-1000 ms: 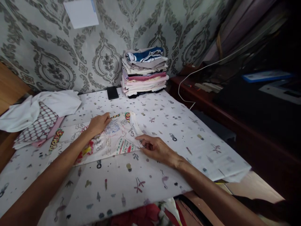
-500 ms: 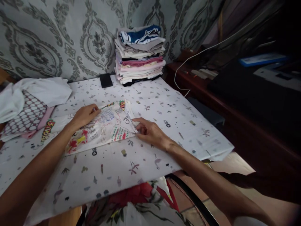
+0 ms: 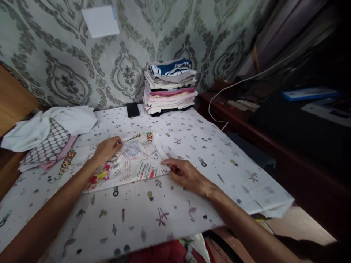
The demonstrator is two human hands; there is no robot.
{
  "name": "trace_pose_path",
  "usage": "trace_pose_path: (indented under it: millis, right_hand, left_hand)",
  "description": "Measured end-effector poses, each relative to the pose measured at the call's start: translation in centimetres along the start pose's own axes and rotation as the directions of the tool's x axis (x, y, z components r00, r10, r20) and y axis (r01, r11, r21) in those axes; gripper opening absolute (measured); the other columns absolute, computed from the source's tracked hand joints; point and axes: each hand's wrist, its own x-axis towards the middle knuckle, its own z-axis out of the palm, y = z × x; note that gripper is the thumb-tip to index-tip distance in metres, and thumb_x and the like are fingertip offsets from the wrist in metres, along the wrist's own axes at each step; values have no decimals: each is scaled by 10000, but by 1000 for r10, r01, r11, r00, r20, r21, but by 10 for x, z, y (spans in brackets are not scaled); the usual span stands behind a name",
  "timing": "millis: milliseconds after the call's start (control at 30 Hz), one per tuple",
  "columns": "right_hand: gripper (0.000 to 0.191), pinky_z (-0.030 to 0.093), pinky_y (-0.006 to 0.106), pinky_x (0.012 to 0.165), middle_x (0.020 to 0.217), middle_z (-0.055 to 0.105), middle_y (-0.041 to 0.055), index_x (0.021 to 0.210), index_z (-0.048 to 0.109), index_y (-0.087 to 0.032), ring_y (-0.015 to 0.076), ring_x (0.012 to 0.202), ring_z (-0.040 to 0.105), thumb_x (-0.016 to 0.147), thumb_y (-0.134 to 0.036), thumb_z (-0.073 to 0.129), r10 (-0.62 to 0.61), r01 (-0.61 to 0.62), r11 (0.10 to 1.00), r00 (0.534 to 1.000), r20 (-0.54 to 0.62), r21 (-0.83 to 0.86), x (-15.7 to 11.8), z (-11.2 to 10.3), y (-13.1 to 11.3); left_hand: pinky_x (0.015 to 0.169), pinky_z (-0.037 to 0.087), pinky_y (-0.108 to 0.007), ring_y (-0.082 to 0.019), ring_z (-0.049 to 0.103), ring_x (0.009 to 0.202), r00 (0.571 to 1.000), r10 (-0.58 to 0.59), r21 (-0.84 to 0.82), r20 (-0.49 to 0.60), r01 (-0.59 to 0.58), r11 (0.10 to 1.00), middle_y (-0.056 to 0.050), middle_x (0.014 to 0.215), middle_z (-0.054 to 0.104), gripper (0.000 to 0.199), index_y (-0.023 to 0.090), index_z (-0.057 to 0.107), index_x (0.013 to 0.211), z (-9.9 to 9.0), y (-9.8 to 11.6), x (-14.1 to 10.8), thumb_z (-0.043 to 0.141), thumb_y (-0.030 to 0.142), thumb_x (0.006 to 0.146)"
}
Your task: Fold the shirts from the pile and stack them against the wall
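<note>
A white T-shirt with colourful printed lettering and pictures [image 3: 127,160] lies folded into a long strip on the patterned table cover [image 3: 175,215]. My left hand [image 3: 108,149] is closed at the strip's far edge, fingertips bunched on the cloth. At the right end, by the neckband, my right hand [image 3: 185,173] pinches the near corner between thumb and forefinger. The strip's left part runs beneath my left forearm and is partly hidden.
A tall stack of folded clothes [image 3: 170,89] stands by the wall, with a black phone [image 3: 133,109] to its left. Loose white and dotted clothes [image 3: 51,135] are heaped at far left. A white cable [image 3: 216,100] hangs over dark furniture at right.
The camera view has tilted up, so everything sits lower and further right, and a white sheet on the wall shows. Both hands keep their places on the T-shirt.
</note>
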Motion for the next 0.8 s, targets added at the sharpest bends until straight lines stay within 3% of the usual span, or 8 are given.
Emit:
trace_pose_path:
  millis: [233,467,600,700,800]
  right_hand:
    - [347,401,255,564,742,594,-9,1064,698,-207,127,636,505,771,-118,534,41,-41,999,999,-4,-34,1,1,-5]
    - [386,365,245,545,671,553,-23,994,719,-223,124,605,473,715,-69,500,-4,5,999,1000,29,-47,0,0,-4]
    - [328,382,258,572,731,600,-4,973,721,-218,131,623,492,756,-95,508,-38,41,998,997,61,-42,-3,-3,-5]
    - [231,407,272,604,863,653,26,960,712,-213,139,664,523,825,-162,531,-57,54,994,998,-30,-93,6,-9,-7]
    - [204,435,290,657,897,676,44,962,702,-195,151,691,557,868,-181,522,-89,55,965,988,-123,-256,35,-16,-14]
  left_hand:
    - [593,333,-279,-208,617,696,999,34,-71,-8,-34,997,2,714,663,297,248,613,1012,-2,-5,-12,428,461,918]
    - [602,339,-279,-214,634,727,999,-27,-72,-43,24,997,0,712,670,231,249,626,984,3,-8,-13,486,412,896]
    - [614,347,-284,-219,639,739,998,-40,-67,-45,37,997,-6,743,685,211,249,625,977,4,-7,-13,498,403,905]
    - [641,367,-295,-227,637,772,999,-17,-43,-45,15,999,-24,792,687,230,240,608,984,3,-7,-15,464,413,932]
    - [723,413,-323,-246,623,873,993,63,-18,-99,-66,998,-66,896,676,246,217,597,1002,4,-5,-15,427,386,949]
